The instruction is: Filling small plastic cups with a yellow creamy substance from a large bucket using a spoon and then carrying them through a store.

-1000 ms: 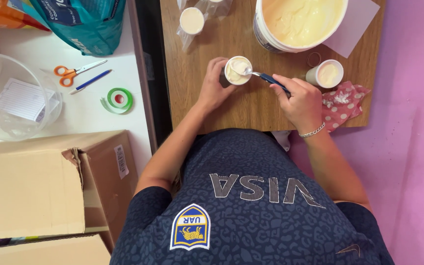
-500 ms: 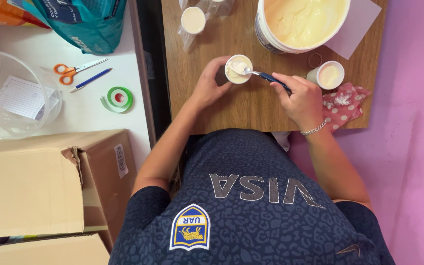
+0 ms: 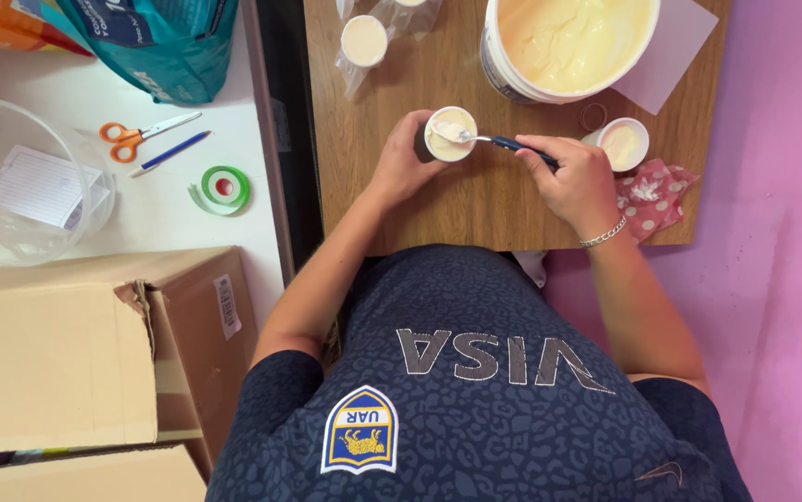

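My left hand [image 3: 406, 165] grips a small round cup [image 3: 450, 136] of pale cream that stands on the wooden table [image 3: 475, 200]. My right hand [image 3: 573, 181] holds a blue-handled spoon [image 3: 494, 141] whose bowl lies in the cup's cream. A big white bucket [image 3: 568, 42] of the same cream stands just beyond, at the far right of the table.
A filled cup [image 3: 624, 144] and a red dotted cloth [image 3: 654, 195] sit by my right hand; another filled cup [image 3: 364, 42] stands on plastic bags behind. On the white table to the left lie scissors [image 3: 136, 135], a pen [image 3: 169, 153], green tape [image 3: 223, 189], a clear bowl [image 3: 20, 186] and cardboard boxes [image 3: 85, 344].
The spoon's bowl has shifted a little inside the cup, smoothing the cream. Both hands stay in place.
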